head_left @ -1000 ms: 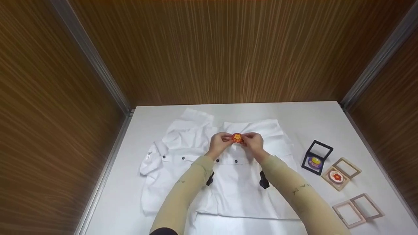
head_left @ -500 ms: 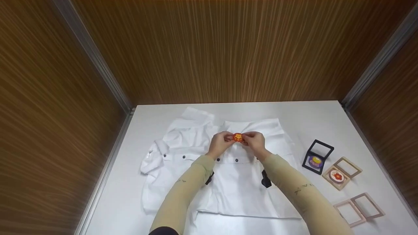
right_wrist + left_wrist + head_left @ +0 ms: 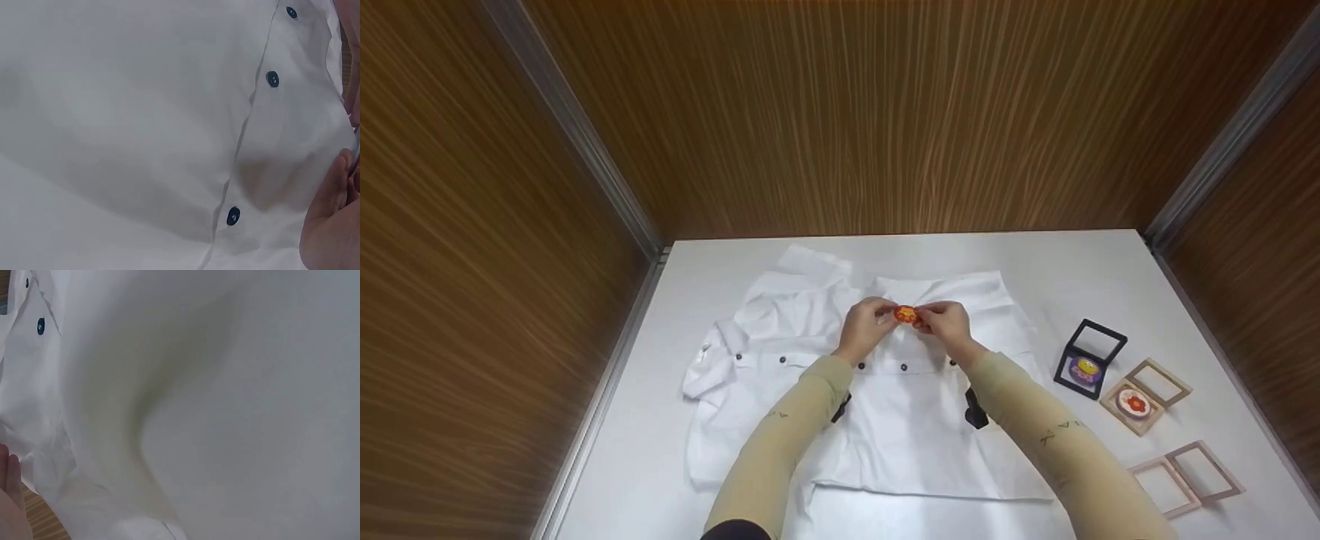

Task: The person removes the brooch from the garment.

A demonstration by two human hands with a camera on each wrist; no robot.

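Note:
A white shirt (image 3: 900, 435) with dark buttons lies spread on the table, its cloth filling most of both wrist views. Over its upper part, a small round red-and-yellow badge (image 3: 906, 314) is held between both hands. My left hand (image 3: 864, 328) pinches the badge's left edge with thumb and fingertips. From the other side, my right hand (image 3: 949, 326) pinches its right edge. In the right wrist view the right hand (image 3: 332, 219) touches the shirt cloth, and only a sliver of red shows. The badge's back is hidden.
To the right stand a black open case (image 3: 1099, 341) with a purple-and-yellow badge, a wooden open case (image 3: 1144, 429) with a white badge bearing a red flower, and a pinkish open case (image 3: 1192, 487). Wood-grain panels (image 3: 840, 120) enclose the table (image 3: 1072, 270).
The badge's face has tilted and looks flatter. The right hand and forearm have shifted slightly to the right. Both hands keep hold of the badge.

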